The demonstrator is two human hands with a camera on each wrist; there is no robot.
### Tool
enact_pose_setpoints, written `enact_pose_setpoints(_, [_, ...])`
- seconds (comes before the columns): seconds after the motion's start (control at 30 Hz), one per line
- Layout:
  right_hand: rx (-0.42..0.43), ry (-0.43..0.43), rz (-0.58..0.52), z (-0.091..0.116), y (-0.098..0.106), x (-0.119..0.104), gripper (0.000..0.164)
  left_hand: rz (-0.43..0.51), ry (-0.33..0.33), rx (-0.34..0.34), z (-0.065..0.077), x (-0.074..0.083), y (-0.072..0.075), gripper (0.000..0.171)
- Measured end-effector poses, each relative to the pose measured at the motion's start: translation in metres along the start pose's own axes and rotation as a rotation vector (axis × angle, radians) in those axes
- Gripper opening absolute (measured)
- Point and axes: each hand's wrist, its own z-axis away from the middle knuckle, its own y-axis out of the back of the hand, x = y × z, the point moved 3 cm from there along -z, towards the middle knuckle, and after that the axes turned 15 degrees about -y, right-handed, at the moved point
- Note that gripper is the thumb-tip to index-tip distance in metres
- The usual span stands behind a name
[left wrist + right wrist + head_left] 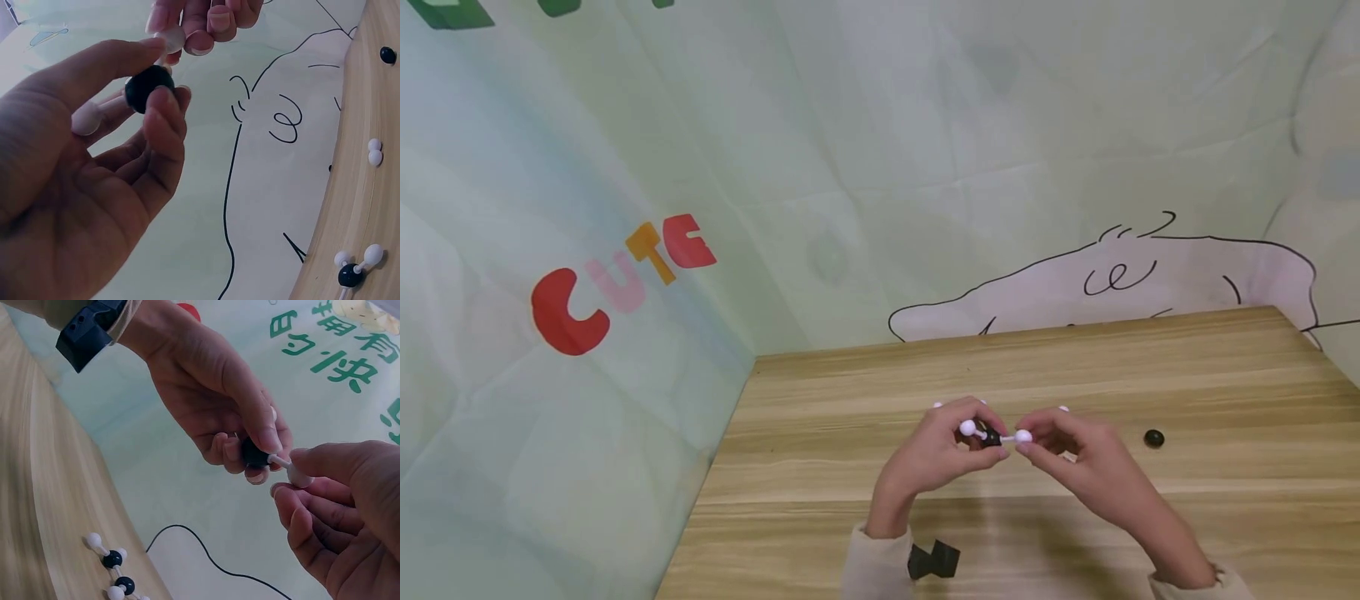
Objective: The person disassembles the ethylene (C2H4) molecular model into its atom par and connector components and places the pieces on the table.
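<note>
Between finger and thumb, my left hand point(936, 450) holds a black ball point(149, 87) of a ball-and-stick molecular model. A white ball point(967, 427) joins it on the left side. My right hand point(1093, 462) pinches another white ball point(300, 477), linked to the black one by a short white stick point(279, 460). In the left wrist view, fingers partly cover the black ball. The held piece is above the wooden table, between both hands.
On the table point(805, 467), a loose black ball point(1153, 438) lies right of my right hand. Two white balls point(375, 152) touch each other farther left. An assembled model of black and white balls point(117, 569) rests beyond my left hand. A printed cloth point(850, 167) stands behind.
</note>
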Motion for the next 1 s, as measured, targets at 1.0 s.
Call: enact_pose_setpoints(1.0, [0.074,-0.335,0.348,-0.038,0.036,0.118,0.017,0.016,0.114,0.115,0.027,-0.042,0.023,0.025])
